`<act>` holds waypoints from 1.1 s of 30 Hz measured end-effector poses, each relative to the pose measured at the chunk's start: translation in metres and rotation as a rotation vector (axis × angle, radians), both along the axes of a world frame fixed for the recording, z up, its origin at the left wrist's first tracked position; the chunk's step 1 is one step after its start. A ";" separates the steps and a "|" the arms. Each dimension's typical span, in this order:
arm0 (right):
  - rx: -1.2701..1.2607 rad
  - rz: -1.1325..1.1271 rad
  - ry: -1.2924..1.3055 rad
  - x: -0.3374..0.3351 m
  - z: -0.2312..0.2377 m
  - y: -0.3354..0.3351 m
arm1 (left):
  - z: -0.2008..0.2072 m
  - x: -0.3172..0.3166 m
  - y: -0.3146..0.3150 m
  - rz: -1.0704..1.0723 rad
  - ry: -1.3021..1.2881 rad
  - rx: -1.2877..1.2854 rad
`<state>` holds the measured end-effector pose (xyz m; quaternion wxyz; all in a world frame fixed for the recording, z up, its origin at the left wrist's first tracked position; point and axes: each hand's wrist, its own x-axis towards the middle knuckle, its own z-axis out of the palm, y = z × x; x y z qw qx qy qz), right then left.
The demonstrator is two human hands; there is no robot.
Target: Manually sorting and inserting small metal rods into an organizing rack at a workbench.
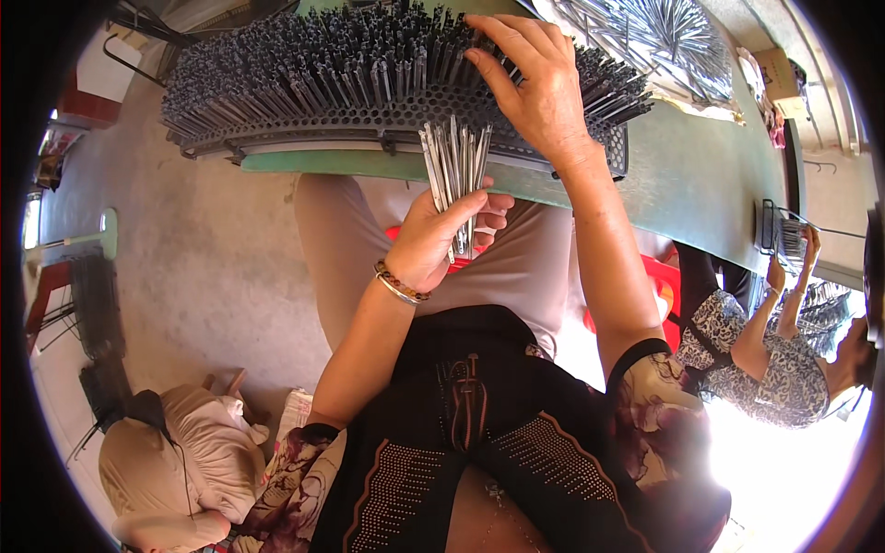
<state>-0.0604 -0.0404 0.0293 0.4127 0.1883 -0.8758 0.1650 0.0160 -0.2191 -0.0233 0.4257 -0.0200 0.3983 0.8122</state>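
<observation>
Curled around a bundle of slim silvery metal rods (454,175), my left hand (442,221) is closed in front of my lap. The rods fan upward out of the fist, with some ends showing below the fingers. My right hand (539,88) reaches over a long dark perforated rack (369,124), which is packed with upright dark metal rods (323,69). Its thumb and forefinger are apart at the rod tips towards the rack's right part. I make out no rod between them.
The rack rests on a green table (687,175). Loose silvery rods (668,41) lie in a pile at the far right. Another person (765,359) handles a small rack (788,235) on the right; a second person (184,461) is at lower left. A red stool (654,286) shows beneath me.
</observation>
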 end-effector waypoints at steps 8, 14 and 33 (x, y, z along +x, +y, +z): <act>-0.055 -0.042 0.007 0.010 0.003 -0.002 | -0.002 0.003 0.002 0.016 -0.011 0.071; -0.522 -0.070 -0.390 0.050 0.016 -0.009 | -0.001 0.004 0.000 0.064 0.023 0.076; -1.229 0.049 -0.973 0.093 -0.018 0.007 | 0.001 0.011 0.016 0.066 -0.036 0.049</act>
